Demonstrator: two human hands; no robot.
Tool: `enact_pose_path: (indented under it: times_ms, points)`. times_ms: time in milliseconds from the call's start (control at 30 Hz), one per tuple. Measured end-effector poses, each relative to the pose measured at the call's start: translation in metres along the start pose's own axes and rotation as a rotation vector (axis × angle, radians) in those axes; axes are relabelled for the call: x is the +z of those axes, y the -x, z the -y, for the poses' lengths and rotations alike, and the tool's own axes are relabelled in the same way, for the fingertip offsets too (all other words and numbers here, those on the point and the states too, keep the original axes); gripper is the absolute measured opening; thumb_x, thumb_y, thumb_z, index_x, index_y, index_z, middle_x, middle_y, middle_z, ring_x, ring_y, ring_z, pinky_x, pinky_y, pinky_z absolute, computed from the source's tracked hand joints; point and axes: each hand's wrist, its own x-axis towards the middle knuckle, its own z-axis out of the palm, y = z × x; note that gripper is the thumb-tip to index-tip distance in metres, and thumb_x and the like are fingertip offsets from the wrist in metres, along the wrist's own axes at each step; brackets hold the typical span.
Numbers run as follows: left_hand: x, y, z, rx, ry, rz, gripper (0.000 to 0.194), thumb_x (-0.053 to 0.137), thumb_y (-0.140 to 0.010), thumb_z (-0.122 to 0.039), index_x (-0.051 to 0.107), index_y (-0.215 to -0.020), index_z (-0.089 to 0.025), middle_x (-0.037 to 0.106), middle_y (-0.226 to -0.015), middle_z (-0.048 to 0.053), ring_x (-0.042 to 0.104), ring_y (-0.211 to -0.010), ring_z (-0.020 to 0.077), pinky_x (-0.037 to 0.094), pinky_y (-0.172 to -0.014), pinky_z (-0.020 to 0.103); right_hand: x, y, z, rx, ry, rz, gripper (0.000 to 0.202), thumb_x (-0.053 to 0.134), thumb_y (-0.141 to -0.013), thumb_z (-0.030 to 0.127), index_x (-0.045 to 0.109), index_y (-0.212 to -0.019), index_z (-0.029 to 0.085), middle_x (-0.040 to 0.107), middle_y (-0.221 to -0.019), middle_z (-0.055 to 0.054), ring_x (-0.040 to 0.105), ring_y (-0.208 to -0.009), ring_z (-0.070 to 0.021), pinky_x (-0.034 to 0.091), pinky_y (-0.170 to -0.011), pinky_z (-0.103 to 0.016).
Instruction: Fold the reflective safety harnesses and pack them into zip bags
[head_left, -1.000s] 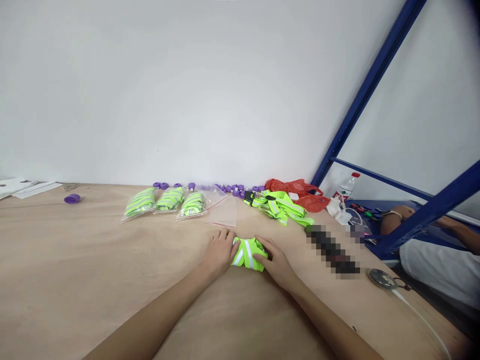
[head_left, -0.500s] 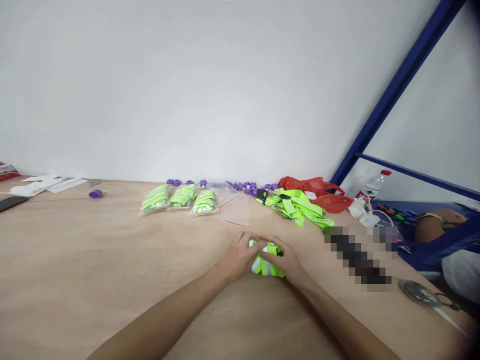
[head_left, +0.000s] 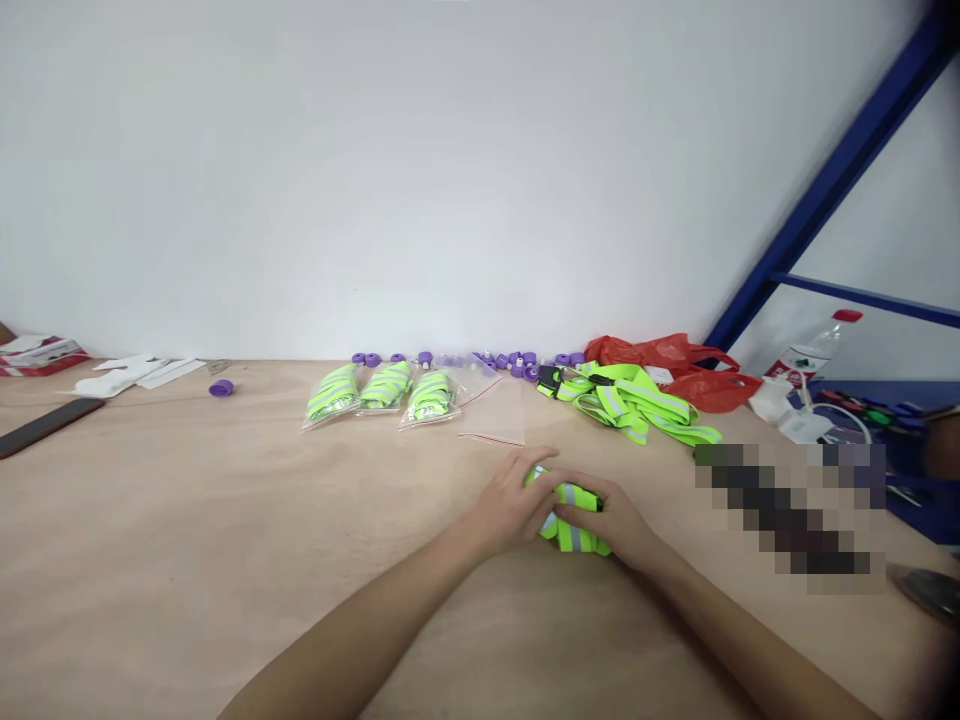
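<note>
Wooden tabletop [head_left: 187,560] — left fingers [head_left: 526,461] and right fingers [head_left: 583,519] grasp a fluorescent strap bundle [head_left: 576,538].

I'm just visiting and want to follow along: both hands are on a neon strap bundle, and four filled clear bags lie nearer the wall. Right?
Not quite: the head view shows three filled clear bags, not four, nearer the wall. The left hand and right hand are on the neon strap bundle, as you say.

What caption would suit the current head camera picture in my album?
Left hand and right hand hold a bundled yellow-green strap; three bagged bundles lie beyond.
</note>
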Motion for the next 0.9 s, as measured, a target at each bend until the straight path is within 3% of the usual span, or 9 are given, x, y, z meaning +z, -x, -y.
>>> enact_pose_path:
  times_ms: [167,300,400,533,700,900]
  points:
    - [-0.018,-0.004,0.037,-0.097,-0.088,0.008,0.037,0.041,-0.099,-0.023,0.047,-0.135,-0.020,0.055,-0.138,0.016,0.050,-0.129,0.0263,0.042,-0.108,0.046,-0.005,0.002,-0.006,0.107,-0.173,-0.102,0.060,0.085,-0.065,0.048,0.074,-0.118,0.022,0.074,-0.118,-0.007,0.067,-0.110,-0.0349,0.056,-0.093,-0.046]
    - [-0.037,-0.003,0.074,-0.317,-0.338,0.190,0.036,0.051,-0.093,-0.018,0.056,-0.128,-0.019,0.055,-0.139,0.013,0.048,-0.130,0.0299,0.039,-0.108,0.048,-0.009,0.003,-0.006,0.193,-0.313,-0.145,0.068,0.087,-0.061,0.049,0.072,-0.122,0.021,0.076,-0.112,-0.009,0.072,-0.098,-0.0342,0.061,-0.079,-0.044]
    - [-0.042,-0.002,0.089,-0.409,-0.400,0.258,0.026,0.051,-0.093,-0.017,0.065,-0.116,-0.017,0.062,-0.129,0.013,0.055,-0.121,0.0274,0.044,-0.102,0.042,-0.010,0.004,-0.005,0.206,-0.336,-0.145,0.069,0.088,-0.060,0.048,0.072,-0.122,0.021,0.076,-0.111,-0.009,0.072,-0.097,-0.0341,0.062,-0.077,-0.043]
    - [-0.039,-0.004,0.089,-0.449,-0.422,0.270,0.024,0.044,-0.095,-0.013,0.068,-0.098,-0.018,0.071,-0.104,0.011,0.064,-0.100,0.0237,0.049,-0.089,0.035,-0.010,0.005,-0.005,0.195,-0.319,-0.127,0.063,0.088,-0.062,0.045,0.073,-0.119,0.022,0.076,-0.112,-0.008,0.071,-0.100,-0.0340,0.061,-0.080,-0.041]
    - [-0.035,-0.005,0.074,-0.481,-0.434,0.248,0.026,0.041,-0.097,-0.016,0.060,-0.115,-0.019,0.070,-0.096,0.009,0.065,-0.089,0.0235,0.049,-0.076,0.032,-0.010,0.006,-0.002,0.169,-0.285,-0.103,0.060,0.087,-0.063,0.047,0.075,-0.117,0.024,0.076,-0.112,-0.008,0.070,-0.102,-0.0349,0.059,-0.083,-0.044]
    - [-0.021,-0.006,0.053,-0.342,-0.356,0.274,0.029,0.044,-0.091,-0.008,0.061,-0.109,-0.022,0.067,-0.112,0.006,0.059,-0.106,0.0218,0.049,-0.081,0.029,-0.008,0.009,0.003,0.143,-0.265,-0.075,0.057,0.088,-0.062,0.046,0.076,-0.114,0.024,0.075,-0.115,-0.008,0.068,-0.106,-0.0363,0.057,-0.089,-0.048]
